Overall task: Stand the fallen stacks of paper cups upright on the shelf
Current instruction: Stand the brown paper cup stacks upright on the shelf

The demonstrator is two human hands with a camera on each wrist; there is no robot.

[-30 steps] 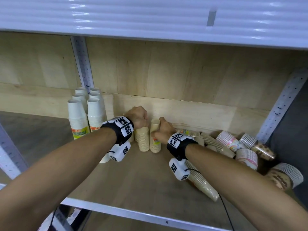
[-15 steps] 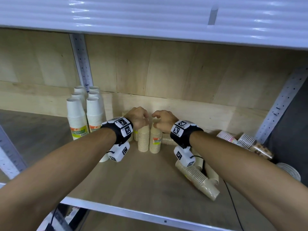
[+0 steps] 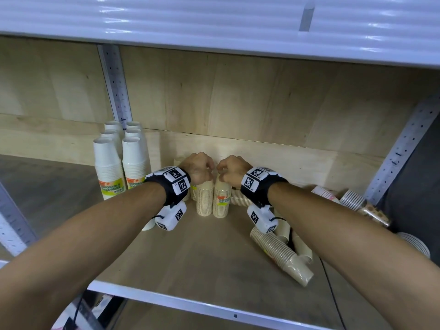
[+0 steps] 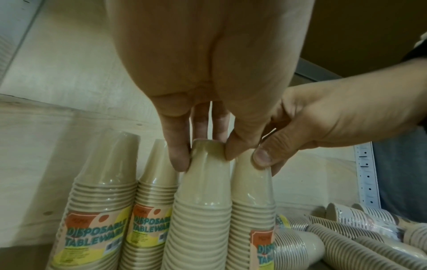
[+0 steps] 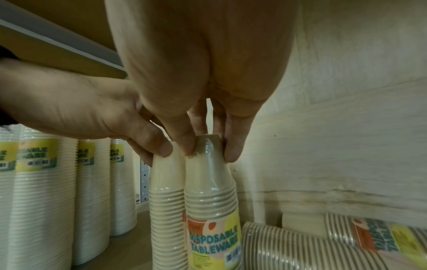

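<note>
Two tan cup stacks (image 3: 213,198) stand upright side by side near the back of the shelf (image 3: 190,253), touching, with the hands on their tops: the left hand (image 3: 198,167) pinches the top of the left stack (image 4: 201,201) between thumb and fingertips, and the right hand (image 3: 232,169) grips the top of the right stack (image 5: 211,191) the same way. What the next move turns on, I judge, is the fallen cup stacks (image 3: 282,253) lying to the right and nearer the shelf's front edge, under the right forearm; their long axes lie flat on the shelf, running from back-left toward front-right. The right hand is plainly the nearer one. More fallen patterned stacks (image 3: 352,201) lie further right by the upright post, partly hidden behind the right arm, so their count is unclear. White stacks (image 3: 121,167) already stand at the left.
</note>
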